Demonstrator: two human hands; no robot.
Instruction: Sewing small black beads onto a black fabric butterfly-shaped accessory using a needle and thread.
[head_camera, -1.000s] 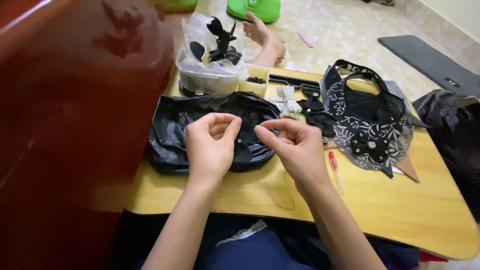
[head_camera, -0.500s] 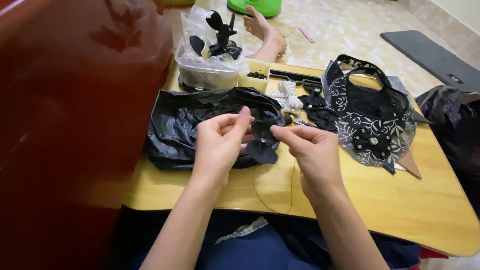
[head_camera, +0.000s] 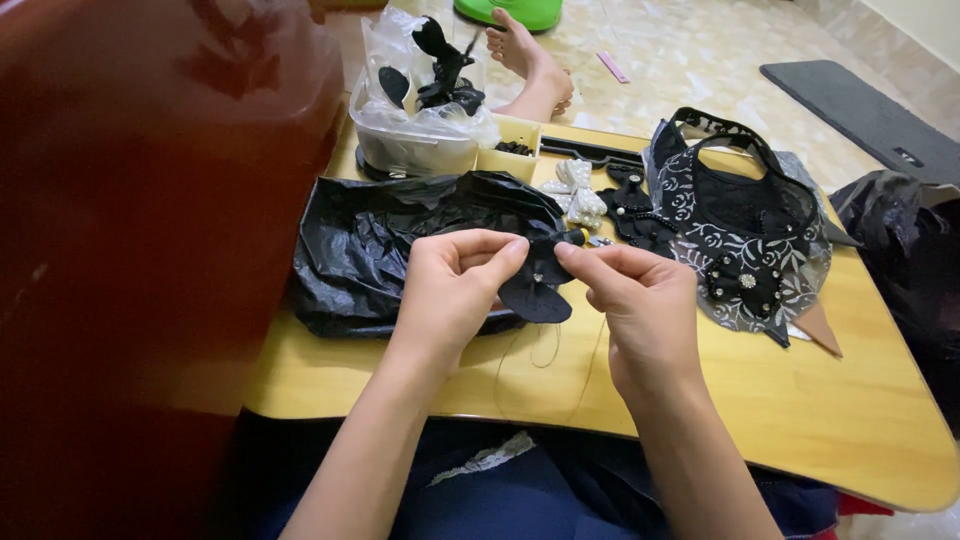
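A: Two hands meet over the counter. State of each?

B: Left hand: fingers curled, thumb and forefinger pinching the upper left edge of a black flower. Right hand: thumb and forefinger pressed together at the flower's upper right edge, other fingers folded under.

A: Position of the flower?

B: Held between both hands, just above the counter, at the near right edge of a black bag. A small bright bead sits at its middle. Thin thread hangs below it in a loop onto the wood.

A: Surrounding items?

B: From the flower: at 11 o'clock, a clear tub holding black flowers; at 12 o'clock, a small yellow tray touching the tub; at 1 o'clock, a white beaded bow and black trims beside it; at 3 o'clock, a black lace purse with silver print, lying flat. A bare foot rests on the floor beyond the far edge.
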